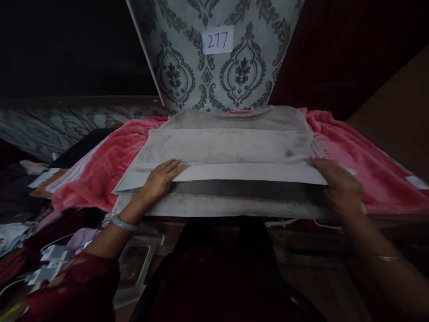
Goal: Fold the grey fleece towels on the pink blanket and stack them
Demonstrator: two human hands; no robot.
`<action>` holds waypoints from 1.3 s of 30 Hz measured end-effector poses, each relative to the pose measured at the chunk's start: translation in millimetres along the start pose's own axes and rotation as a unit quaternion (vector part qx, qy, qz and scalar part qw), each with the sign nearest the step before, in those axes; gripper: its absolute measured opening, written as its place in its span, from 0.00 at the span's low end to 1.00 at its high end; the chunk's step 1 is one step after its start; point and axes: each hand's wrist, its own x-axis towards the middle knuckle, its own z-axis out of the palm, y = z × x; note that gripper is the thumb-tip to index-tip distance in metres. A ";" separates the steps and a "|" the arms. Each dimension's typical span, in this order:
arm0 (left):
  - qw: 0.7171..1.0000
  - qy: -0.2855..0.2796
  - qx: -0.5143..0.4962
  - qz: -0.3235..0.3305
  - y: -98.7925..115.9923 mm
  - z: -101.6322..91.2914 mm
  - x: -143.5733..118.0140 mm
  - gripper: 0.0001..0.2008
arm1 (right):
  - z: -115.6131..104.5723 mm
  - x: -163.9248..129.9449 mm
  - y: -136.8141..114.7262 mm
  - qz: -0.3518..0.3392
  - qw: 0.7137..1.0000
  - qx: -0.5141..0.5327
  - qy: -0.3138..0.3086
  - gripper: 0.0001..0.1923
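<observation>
Two bare hands press flat on one grey garment point(231, 147) spread across a worktop point(395, 219). The garment is folded into several horizontal bands, with one pale flap point(248, 172) laid across its near part and one darker stripe just below it. The left hand point(161, 179) rests palm down on the left end of that flap, fingers stretched toward the middle; its grip is released, with nothing clasped. One pale green bangle point(123, 223) circles the left wrist, above a dark red patterned sleeve point(72, 286). The right hand point(338, 183) lies over the right end of the same flap, its fingertips on the fabric edge; whether the thumb pinches the cloth underneath cannot be told. One thin metal bangle point(389, 257) shows on the right forearm.

Beneath the garment lies one pink fleece blanket point(110, 170), which shows on both sides of it and drapes over the worktop's left side. Behind stands one wall panel point(187, 58) papered in a grey damask pattern, bearing one white label point(218, 40) handwritten "277". At lower left, in dim light, sit several white plugs and cables point(50, 259) among scattered cloth; their number cannot be counted. The foreground centre is dark.
</observation>
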 end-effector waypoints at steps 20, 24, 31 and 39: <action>0.992 -0.096 -0.049 0.070 34.9 23.2 6.1 0.36 | 40.2 -40.6 26.6 -0.023 0.994 0.029 -0.105 0.40; 0.971 -0.161 -0.110 0.137 39.0 15.5 26.8 0.36 | 27.9 -35.4 23.9 0.001 0.983 0.033 -0.181 0.36; 0.947 -0.170 -0.142 0.230 86.3 32.9 80.7 0.25 | 8.4 -14.6 -2.0 0.008 0.965 0.113 -0.235 0.24; 0.942 -0.162 -0.110 0.273 111.2 64.9 131.6 0.29 | 17.0 -2.4 -13.7 0.121 0.963 -0.031 -0.238 0.30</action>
